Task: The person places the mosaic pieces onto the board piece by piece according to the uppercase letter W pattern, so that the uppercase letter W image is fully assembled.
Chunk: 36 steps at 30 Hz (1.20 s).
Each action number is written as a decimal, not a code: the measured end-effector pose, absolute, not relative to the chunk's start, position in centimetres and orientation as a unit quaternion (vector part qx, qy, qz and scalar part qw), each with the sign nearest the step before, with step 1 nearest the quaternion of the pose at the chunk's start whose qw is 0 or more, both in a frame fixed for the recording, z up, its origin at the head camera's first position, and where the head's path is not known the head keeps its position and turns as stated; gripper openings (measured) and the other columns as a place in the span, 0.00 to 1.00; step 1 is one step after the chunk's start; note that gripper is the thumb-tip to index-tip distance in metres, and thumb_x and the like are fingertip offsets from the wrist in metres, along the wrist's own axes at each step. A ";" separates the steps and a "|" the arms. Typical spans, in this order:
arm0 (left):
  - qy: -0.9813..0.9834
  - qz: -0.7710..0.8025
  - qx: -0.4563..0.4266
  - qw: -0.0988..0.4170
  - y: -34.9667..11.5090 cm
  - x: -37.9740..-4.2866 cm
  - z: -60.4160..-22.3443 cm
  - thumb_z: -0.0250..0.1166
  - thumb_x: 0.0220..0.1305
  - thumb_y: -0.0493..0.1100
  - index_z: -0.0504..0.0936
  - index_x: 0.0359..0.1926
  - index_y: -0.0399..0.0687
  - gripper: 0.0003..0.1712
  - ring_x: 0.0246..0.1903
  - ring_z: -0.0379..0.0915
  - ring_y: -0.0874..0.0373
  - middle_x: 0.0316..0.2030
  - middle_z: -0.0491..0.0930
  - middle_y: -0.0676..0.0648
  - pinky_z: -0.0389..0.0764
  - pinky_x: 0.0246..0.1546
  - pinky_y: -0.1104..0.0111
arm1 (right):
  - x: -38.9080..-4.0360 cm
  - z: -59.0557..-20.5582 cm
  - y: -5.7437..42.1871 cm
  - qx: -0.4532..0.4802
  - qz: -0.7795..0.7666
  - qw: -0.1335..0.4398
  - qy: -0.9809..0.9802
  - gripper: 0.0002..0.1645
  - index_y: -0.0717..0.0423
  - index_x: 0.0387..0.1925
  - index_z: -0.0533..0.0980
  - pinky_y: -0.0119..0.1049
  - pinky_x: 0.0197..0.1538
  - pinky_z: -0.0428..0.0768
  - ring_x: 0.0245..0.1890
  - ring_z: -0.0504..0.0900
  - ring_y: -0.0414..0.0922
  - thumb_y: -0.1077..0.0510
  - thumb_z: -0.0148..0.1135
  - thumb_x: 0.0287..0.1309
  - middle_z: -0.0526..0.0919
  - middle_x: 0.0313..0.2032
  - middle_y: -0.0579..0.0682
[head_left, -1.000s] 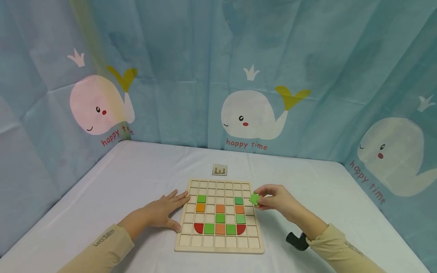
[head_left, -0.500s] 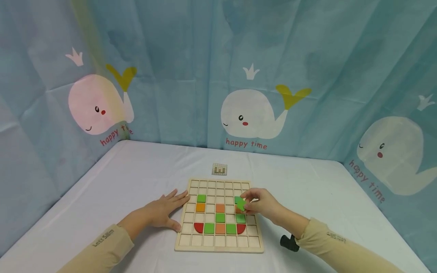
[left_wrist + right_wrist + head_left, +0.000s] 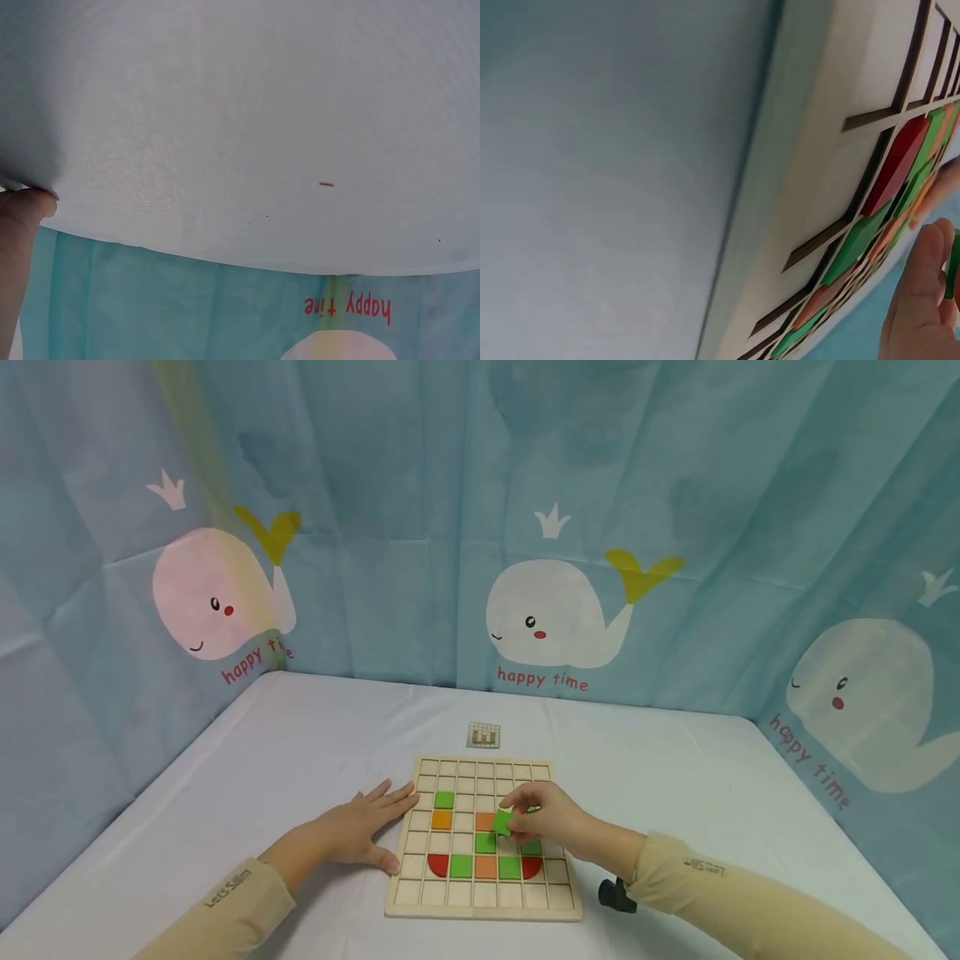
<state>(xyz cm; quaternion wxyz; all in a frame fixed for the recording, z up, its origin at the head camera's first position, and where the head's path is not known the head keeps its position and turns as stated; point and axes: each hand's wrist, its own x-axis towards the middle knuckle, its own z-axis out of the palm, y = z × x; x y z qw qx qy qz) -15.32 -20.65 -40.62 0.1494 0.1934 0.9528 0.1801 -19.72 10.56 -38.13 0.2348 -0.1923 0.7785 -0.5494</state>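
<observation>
A wooden grid board lies on the white table, with several green, orange and dark red tiles in its cells. My right hand pinches a green square tile between thumb and fingers over the board, right of the middle orange tile. In the right wrist view, that hand shows at the right edge, the held tile partly cut off. My left hand rests spread on the table, fingertips and thumb at the board's left edge. The right hand hides some tiles in the right-hand column.
Behind the board lies a small patterned card with a grid print. A black rounded object shows beside the right sleeve. Blue curtains with whale prints stand around the table.
My right hand has carried the green tile leftward, from the board's right edge to just right of the middle column. The left hand stays in place.
</observation>
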 end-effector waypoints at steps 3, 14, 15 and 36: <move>0.952 0.179 0.196 0.149 -20.7 -15.3 -40.7 0.69 0.46 0.68 0.57 0.75 0.46 0.60 0.73 0.38 0.39 0.75 0.49 0.46 0.49 0.67 0.39 | -19.7 -38.2 10.0 -0.191 -0.542 0.235 0.784 0.13 0.70 0.46 0.77 0.38 0.37 0.85 0.30 0.83 0.43 0.72 0.61 0.59 0.74 0.29 0.50; 0.954 0.176 0.196 0.141 -20.7 -15.2 -40.5 0.70 0.45 0.67 0.57 0.74 0.45 0.60 0.73 0.38 0.38 0.75 0.50 0.45 0.50 0.67 0.40 | -19.6 -38.3 7.6 -0.192 -0.535 0.250 0.784 0.12 0.67 0.45 0.81 0.37 0.39 0.84 0.32 0.83 0.42 0.70 0.63 0.59 0.79 0.31 0.50; 0.955 0.175 0.196 0.141 -20.7 -15.2 -40.6 0.70 0.46 0.67 0.57 0.74 0.46 0.60 0.73 0.38 0.39 0.75 0.50 0.45 0.50 0.67 0.40 | -19.5 -38.3 7.4 -0.192 -0.534 0.251 0.784 0.11 0.68 0.44 0.81 0.37 0.39 0.84 0.31 0.83 0.42 0.71 0.63 0.58 0.79 0.31 0.50; 0.953 0.178 0.201 0.143 -20.7 -15.2 -40.5 0.69 0.46 0.67 0.58 0.74 0.46 0.60 0.73 0.39 0.38 0.75 0.50 0.45 0.50 0.66 0.39 | -19.1 -39.2 3.0 -0.209 -0.495 0.244 0.807 0.08 0.67 0.33 0.83 0.30 0.26 0.74 0.20 0.73 0.39 0.76 0.66 0.50 0.76 0.19 0.47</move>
